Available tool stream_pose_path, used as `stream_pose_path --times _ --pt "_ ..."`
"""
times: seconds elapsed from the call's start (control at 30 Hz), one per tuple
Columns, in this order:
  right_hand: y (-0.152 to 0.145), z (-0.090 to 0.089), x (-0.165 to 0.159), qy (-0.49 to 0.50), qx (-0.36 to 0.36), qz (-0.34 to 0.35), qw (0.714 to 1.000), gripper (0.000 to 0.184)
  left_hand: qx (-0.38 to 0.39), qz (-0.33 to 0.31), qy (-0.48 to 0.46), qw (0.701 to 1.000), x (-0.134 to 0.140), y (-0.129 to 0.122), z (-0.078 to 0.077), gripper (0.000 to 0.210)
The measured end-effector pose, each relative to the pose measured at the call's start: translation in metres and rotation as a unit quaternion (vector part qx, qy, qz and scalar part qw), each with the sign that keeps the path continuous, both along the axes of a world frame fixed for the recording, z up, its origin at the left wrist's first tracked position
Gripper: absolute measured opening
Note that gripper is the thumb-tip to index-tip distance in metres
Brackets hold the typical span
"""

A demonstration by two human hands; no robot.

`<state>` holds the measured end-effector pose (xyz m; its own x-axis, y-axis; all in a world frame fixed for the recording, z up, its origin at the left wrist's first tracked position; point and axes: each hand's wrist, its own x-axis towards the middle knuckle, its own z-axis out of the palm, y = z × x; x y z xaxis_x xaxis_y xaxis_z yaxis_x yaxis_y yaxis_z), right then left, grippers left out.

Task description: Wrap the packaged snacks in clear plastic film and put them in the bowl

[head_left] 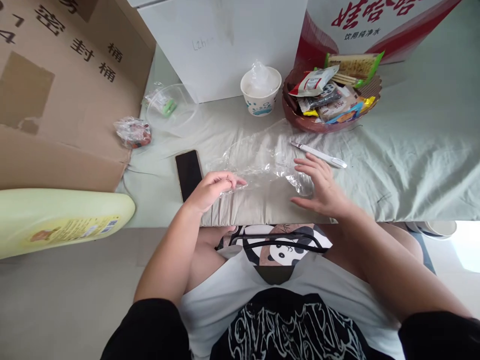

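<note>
A clear, crinkled plastic bag (258, 159) lies spread on the cloth-covered table in front of me. My left hand (217, 189) is at its near left corner, fingers curled in and closed on the film's edge, index finger pointing right. Around the bag's right end, my right hand (320, 187) is open, its fingers spread and the thumb apart; whether it touches the film I cannot tell. Just beyond the right fingertips is a white utility knife (320, 154). A dark-screened phone (188, 174) lies beside my left hand.
Behind the bag stand a paper cup (260, 95) with clear plastic in it and a brown basket (300, 120) of packaged snacks. A clear plastic bowl (180, 112) and a wrapped red-brown item (135, 134) are at left, near a cardboard box (71, 120) and a yellow-green bottle (63, 215).
</note>
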<state>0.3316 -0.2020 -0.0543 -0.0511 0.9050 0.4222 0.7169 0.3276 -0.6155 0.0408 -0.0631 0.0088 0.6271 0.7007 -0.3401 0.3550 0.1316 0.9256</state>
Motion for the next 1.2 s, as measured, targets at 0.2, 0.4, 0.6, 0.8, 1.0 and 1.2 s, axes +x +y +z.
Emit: stream_pose_path --times 0.2,0.4,0.6,0.8,1.0,1.2 --pt "0.018 0.013 -0.009 0.175 -0.051 -0.033 0.983 0.024 -0.013 -0.041 -0.018 0.999 0.0 0.009 0.003 0.014" --pt "0.005 0.024 -0.006 0.354 -0.143 -0.116 0.917 0.047 0.034 0.067 -0.004 0.997 -0.002 0.012 -0.009 0.019" --pt "0.007 0.019 -0.003 0.355 -0.099 -0.223 0.902 0.028 0.058 0.195 -0.093 0.975 0.01 0.015 -0.022 0.019" --pt "0.012 0.02 -0.009 0.386 -0.117 -0.258 0.878 0.037 0.074 0.246 -0.077 0.963 0.027 0.013 -0.021 0.024" --pt "0.013 0.022 -0.013 0.324 -0.116 -0.295 0.891 0.028 0.133 0.268 -0.008 0.954 0.025 0.019 -0.027 0.016" --pt "0.013 0.018 -0.01 0.243 -0.142 -0.286 0.916 0.026 0.073 0.267 -0.016 0.961 0.017 0.016 -0.022 0.033"
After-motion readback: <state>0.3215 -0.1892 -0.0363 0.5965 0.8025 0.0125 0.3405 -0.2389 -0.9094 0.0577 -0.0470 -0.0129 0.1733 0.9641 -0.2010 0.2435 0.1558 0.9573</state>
